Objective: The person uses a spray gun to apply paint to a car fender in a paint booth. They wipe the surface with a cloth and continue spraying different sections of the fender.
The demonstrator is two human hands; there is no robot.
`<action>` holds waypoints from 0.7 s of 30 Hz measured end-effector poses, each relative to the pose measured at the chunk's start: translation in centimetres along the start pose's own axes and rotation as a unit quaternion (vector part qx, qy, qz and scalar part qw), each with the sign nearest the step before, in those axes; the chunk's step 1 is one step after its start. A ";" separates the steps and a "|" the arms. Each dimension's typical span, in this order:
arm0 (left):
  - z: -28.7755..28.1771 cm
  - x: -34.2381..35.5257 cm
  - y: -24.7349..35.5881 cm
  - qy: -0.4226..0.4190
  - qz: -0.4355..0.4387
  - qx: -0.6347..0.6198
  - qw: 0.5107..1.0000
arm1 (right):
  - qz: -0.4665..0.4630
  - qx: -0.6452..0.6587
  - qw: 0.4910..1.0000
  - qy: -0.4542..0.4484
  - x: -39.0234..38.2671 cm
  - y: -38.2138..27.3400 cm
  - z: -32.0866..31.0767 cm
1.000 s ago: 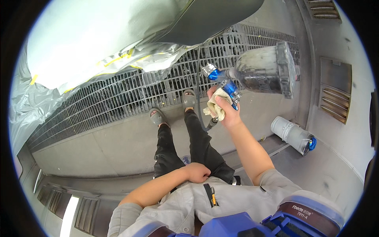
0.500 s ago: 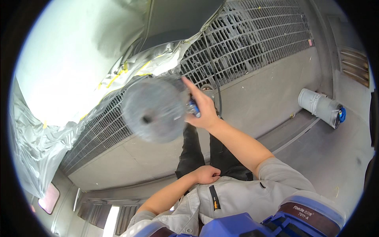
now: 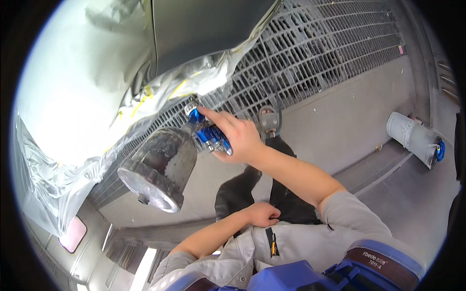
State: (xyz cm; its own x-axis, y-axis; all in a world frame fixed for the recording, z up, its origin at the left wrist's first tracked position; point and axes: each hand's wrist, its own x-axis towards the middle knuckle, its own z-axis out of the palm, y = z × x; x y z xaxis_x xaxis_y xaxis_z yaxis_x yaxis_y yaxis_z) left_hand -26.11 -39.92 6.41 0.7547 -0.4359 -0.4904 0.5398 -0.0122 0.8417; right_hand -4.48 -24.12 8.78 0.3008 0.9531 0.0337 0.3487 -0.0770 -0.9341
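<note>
My right hand (image 3: 241, 137) is wrapped round a blue spray gun (image 3: 208, 135), its fingers closed at the grip. The gun's silver front end points toward the masked body panel. From the gun hangs a large paint cup (image 3: 167, 157), grey and smeared, tilted with its round lid down to the left. My left hand (image 3: 262, 215) rests at my waist with curled fingers; whether it holds anything is hidden. Ahead on the left is a pale, shiny panel (image 3: 73, 92), and crumpled clear masking film (image 3: 53, 184) with yellow tape hangs along its lower edge.
A metal floor grating (image 3: 320, 43) runs below the panel. A thin hose (image 3: 273, 77) crosses it near my foot (image 3: 268, 119). To the right, a grey cylindrical container (image 3: 412, 138) with a blue part lies near the wall. A dark panel (image 3: 204, 29) stands at the top.
The spray gun has turned in my right hand's grip and swung left, so the cup now shows its side instead of its round lid. My left hand stays at my waist. The view has shifted slightly.
</note>
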 end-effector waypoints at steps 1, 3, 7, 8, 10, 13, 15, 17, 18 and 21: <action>-0.9 0.0 -1.6 0.003 -0.018 -0.036 0.999 | -0.008 0.013 1.000 0.014 0.5 0.8 0.0; -3.4 -0.8 -5.5 0.084 -0.006 0.013 0.996 | -0.021 0.037 0.998 0.046 1.1 2.2 0.0; -9.6 -5.5 -14.2 0.221 0.008 0.269 0.937 | -0.016 0.153 0.983 0.100 1.7 4.9 -0.2; -10.9 -6.9 -16.3 0.181 -0.022 0.302 0.936 | -0.015 0.224 0.970 0.088 1.7 5.6 -0.5; -12.4 -8.9 -20.0 0.155 0.002 0.356 0.922 | -0.021 0.232 0.967 0.106 1.4 6.9 -0.8; -15.1 -8.9 -25.0 0.135 0.063 0.397 0.906 | 0.031 0.320 0.938 0.127 0.3 8.8 -1.3; -17.4 -7.9 -27.7 0.144 0.104 0.394 0.902 | 0.058 0.396 0.907 0.134 -0.7 10.2 -1.5; -20.0 -6.6 -30.0 0.147 0.106 0.400 0.899 | 0.079 0.434 0.888 0.128 -2.2 11.8 -2.0; -21.0 -6.2 -31.2 0.154 0.106 0.415 0.890 | 0.030 0.428 0.891 0.148 -2.7 12.6 -1.5; -24.2 -4.2 -35.0 0.169 0.115 0.423 0.883 | 0.030 0.450 0.883 0.131 -4.8 14.8 -1.2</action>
State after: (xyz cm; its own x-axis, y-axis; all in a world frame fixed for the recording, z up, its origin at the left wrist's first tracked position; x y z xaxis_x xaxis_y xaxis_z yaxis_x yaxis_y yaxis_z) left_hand -39.16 -15.86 -26.45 0.9533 -0.2234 -0.2032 -0.0066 -0.6881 0.7256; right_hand 0.32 -30.17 -4.81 0.5311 0.8456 -0.0538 -0.4854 0.2516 -0.8373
